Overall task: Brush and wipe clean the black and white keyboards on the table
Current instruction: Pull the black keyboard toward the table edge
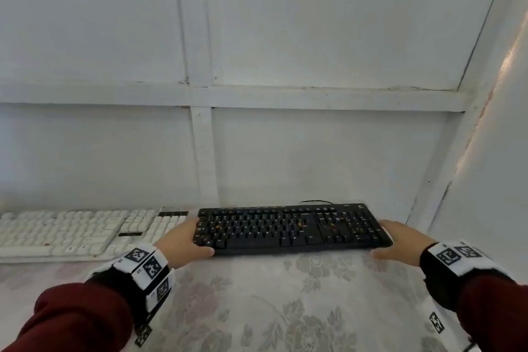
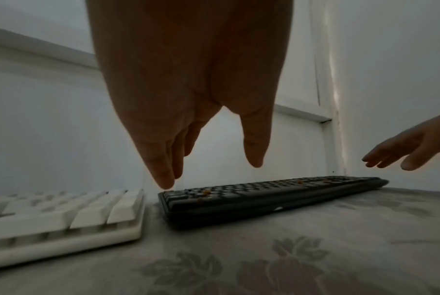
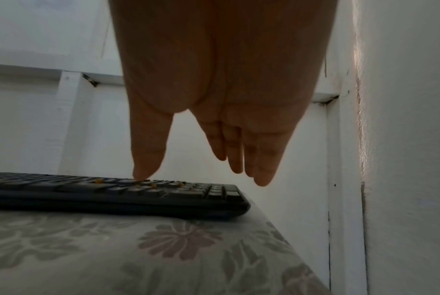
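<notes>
Table (image 1: 285, 308) under its floral cloth fills the lower frame, bearing our white keyboard (image 1: 71, 231) at lower left and, just beside it, the black keyboard (image 1: 291, 227) at centre. Our left hand (image 1: 183, 243) and right hand (image 1: 397, 240), fingers straight and relaxed, flank the black keyboard's ends. Orange crumbs (image 1: 299, 224) dot its keys.

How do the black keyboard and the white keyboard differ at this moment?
The black keyboard has the left hand and right hand at its two ends; the white keyboard has no hand at it. The black keyboard shows several orange crumbs among its keys; on the white keyboard few show. Both lie flat on the floral tablecloth.
</notes>
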{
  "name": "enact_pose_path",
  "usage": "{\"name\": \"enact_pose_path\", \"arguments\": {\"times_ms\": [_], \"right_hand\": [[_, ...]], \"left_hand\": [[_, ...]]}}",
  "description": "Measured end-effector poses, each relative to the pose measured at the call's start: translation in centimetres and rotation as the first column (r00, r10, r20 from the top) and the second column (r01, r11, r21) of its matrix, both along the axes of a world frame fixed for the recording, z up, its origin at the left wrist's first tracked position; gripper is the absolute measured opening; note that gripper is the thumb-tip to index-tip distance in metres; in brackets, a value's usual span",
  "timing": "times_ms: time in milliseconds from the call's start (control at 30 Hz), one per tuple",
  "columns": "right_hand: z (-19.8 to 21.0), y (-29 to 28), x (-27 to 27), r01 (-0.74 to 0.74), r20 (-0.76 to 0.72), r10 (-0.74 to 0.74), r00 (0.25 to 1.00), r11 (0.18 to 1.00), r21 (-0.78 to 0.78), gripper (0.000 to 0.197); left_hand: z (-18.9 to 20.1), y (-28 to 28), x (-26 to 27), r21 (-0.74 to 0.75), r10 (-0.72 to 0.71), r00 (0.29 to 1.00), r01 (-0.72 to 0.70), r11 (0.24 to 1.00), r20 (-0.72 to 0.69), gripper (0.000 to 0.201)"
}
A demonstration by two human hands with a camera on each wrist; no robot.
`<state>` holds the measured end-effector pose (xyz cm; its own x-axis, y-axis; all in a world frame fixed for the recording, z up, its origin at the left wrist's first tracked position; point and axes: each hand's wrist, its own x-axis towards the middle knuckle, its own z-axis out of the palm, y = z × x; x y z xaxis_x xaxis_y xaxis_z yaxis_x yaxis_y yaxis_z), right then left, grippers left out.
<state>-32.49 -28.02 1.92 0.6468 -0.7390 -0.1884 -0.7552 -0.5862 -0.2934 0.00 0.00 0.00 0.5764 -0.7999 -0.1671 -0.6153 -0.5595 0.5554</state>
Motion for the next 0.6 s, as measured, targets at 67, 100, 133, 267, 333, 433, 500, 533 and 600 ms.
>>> {"name": "enact_pose_path", "arguments": {"times_ms": [67,100,133,267,333,433,500,533,600], "right_hand": [[-0.5,-1.1,0.4,0.01,0.006,-0.01,1.0,1.0,0.021,0.062],[-0.8,-1.8,0.6,0.011,-0.008,-0.01,1.0,0.999,0.034,0.062],[-0.9,-2.1,0.9,0.011,-0.012,-0.011,1.0,0.998,0.055,0.062],[-1.5,-3.2,1.6,0.024,-0.041,-0.02,0.999,0.996,0.082,0.069],[-1.9,-3.7,1.6,0.035,-0.068,-0.029,0.997,0.996,0.087,0.075],[-2.4,-4.5,1.7,0.057,-0.104,-0.048,0.993,0.995,0.08,0.082],[-2.4,-4.6,1.7,0.061,-0.1,-0.052,0.994,0.994,0.088,0.084],[-2.2,-4.5,1.7,0.056,-0.098,-0.047,0.994,0.994,0.093,0.091],[-2.1,-4.7,1.8,0.053,-0.089,-0.044,0.995,0.994,0.1,0.114]], "left_hand": [[-0.4,-0.6,0.3,0.029,0.026,1.0,-0.025,0.999,-0.007,0.084],[-0.6,-0.8,0.3,0.055,0.037,0.999,-0.036,0.998,-0.01,0.088],[-0.7,-1.0,0.2,0.088,0.049,0.999,-0.047,0.995,-0.017,0.092],[-1.0,-2.0,-0.1,0.139,0.097,0.995,-0.094,0.986,-0.014,0.098],[-1.1,-2.4,-0.1,0.17,0.113,0.994,-0.111,0.979,0.0,0.101],[-1.1,-2.9,0.1,0.229,0.135,0.991,-0.131,0.965,-0.001,0.102],[-1.1,-3.2,0.4,0.233,0.148,0.989,-0.145,0.961,0.004,0.103],[-1.0,-3.4,0.4,0.237,0.15,0.989,-0.149,0.96,0.014,0.103],[-0.8,-3.5,0.4,0.26,0.155,0.988,-0.156,0.953,0.022,0.104]]}}
